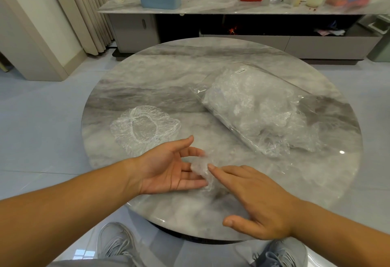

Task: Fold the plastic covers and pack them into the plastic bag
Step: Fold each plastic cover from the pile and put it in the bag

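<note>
Plastic bag [253, 106] at 2 o'clock looks well filled; 1 unfolded cover [145, 128] lies at 10 o'clock; left hand [168, 167] and right hand [259, 201], straight-fingered, touch 1 folded cover [202, 169].

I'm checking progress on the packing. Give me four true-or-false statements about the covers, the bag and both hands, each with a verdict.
1. The plastic bag lies on the round table and is stuffed with covers. True.
2. A spread cover lies flat on the table, left of the bag. True.
3. The left hand is clenched in a fist. False: it is palm up with its fingers extended, and a small bunched cover sits at the ends of those fingers.
4. The right hand grips the bag. False: it is clear of the bag, and its forefinger touches the bunched cover.
</note>
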### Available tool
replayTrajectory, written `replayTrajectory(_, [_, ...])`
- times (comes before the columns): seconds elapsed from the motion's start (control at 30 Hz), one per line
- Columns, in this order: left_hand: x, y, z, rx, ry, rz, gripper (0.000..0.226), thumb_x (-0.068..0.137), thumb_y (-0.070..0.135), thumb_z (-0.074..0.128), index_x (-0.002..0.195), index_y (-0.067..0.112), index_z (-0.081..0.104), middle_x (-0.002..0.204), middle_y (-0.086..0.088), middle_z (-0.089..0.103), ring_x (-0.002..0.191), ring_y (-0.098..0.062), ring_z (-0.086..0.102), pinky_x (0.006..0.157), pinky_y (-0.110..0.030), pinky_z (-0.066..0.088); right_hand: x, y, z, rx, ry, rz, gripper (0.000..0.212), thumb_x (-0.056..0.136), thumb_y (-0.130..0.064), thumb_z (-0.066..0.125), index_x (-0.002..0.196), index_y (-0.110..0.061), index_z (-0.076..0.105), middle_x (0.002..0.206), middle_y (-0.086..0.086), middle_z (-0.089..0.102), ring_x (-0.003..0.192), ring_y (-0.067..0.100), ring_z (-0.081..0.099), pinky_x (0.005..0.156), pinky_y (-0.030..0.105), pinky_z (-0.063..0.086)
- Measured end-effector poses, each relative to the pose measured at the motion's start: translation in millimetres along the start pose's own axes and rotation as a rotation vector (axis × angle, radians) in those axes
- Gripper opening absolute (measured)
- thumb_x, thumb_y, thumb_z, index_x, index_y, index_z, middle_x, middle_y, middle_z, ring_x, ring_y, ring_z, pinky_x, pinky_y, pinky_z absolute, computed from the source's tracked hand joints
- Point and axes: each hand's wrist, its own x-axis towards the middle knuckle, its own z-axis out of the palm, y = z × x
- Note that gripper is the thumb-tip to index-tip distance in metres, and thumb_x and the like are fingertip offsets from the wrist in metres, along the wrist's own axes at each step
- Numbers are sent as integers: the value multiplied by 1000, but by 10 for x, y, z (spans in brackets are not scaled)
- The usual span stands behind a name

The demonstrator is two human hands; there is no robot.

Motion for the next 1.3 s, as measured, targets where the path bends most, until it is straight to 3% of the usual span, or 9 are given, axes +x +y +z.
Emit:
replayTrajectory(0.17, [32, -48, 0, 181, 112, -24, 37, 87, 39, 70, 102, 5, 66, 104, -17, 72, 95, -29, 72, 86, -44, 60, -27, -15, 58, 56, -33, 41, 85, 100, -66, 32, 163, -19, 1, 151, -3, 42, 133, 9, 44, 108, 26, 37])
replayTrajectory(0.27, [47, -61, 7, 240, 137, 18, 36, 78, 32, 77, 104, 7, 72, 100, -12, 73, 91, -23, 70, 87, -43, 59, -29, -110, 34, 440, 30, 320, 80, 91, -78, 34, 157, -46, 2, 148, -30, 42, 136, -7, 41, 109, 13, 32])
replayTrajectory(0.33, [44, -61, 13, 244, 133, 48, 32, 73, 27, 80, 99, 8, 77, 101, -12, 73, 90, -23, 71, 87, -43, 60, 58, -165, 33, 859, 197, 579, 72, 82, -83, 41, 146, -52, 29, 137, -28, 57, 129, -6, 51, 108, 19, 38])
replayTrajectory(0.4, [38, -59, 13, 231, 113, 82, 29, 73, 22, 80, 97, 5, 78, 103, -14, 74, 91, -23, 71, 88, -43, 60, 169, -156, 62, 1239, 379, 755, 69, 79, -80, 49, 126, -31, 62, 125, -6, 71, 119, 12, 64, 104, 35, 47])
replayTrajectory(0.5, [53, -65, 20, 215, 67, 132, 20, 77, 16, 77, 92, 4, 77, 102, -17, 73, 89, -24, 72, 81, -40, 62, 274, -156, -2, 1561, 375, 877, 69, 92, -67, 44, 102, -3, 71, 113, 17, 74, 107, 29, 69, 96, 40, 50])
replayTrajectory(0.63, [74, -79, 47, 209, 94, 189, 11, 69, 8, 80, 69, 13, 69, 81, -10, 68, 73, -19, 68, 73, -36, 62, 276, -142, -52, 1594, 238, 876, 72, 94, -61, 35, 99, 0, 73, 118, 20, 72, 116, 35, 65, 109, 47, 46])
replayTrajectory(0.83, [66, -141, 80, 303, 154, 189, 67, 61, 5, 86, 123, 9, 60, 115, -14, 73, 100, -27, 73, 85, -39, 60, 276, -142, -69, 1355, 194, 832, 71, 87, -62, 36, 99, -5, 76, 106, 9, 77, 93, 16, 73, 84, 26, 52])
replayTrajectory(1.03, [15, -172, 122, 546, 172, 104, 45, 77, 2, 83, 118, 6, 63, 107, -12, 76, 97, -25, 75, 77, -35, 62, 222, -112, -8, 1148, 84, 752, 71, 93, -68, 30, 111, -20, 78, 114, 1, 75, 111, 18, 69, 103, 42, 48])
replayTrajectory(1.3, [46, -251, 178, 552, 165, 162, 42, 79, -2, 81, 116, 1, 60, 109, -20, 73, 94, -31, 75, 78, -44, 63, 293, -146, -148, 1466, 318, 995, 44, 82, -39, 78, 108, -6, 63, 116, 19, 72, 105, 35, 72, 97, 54, 56])
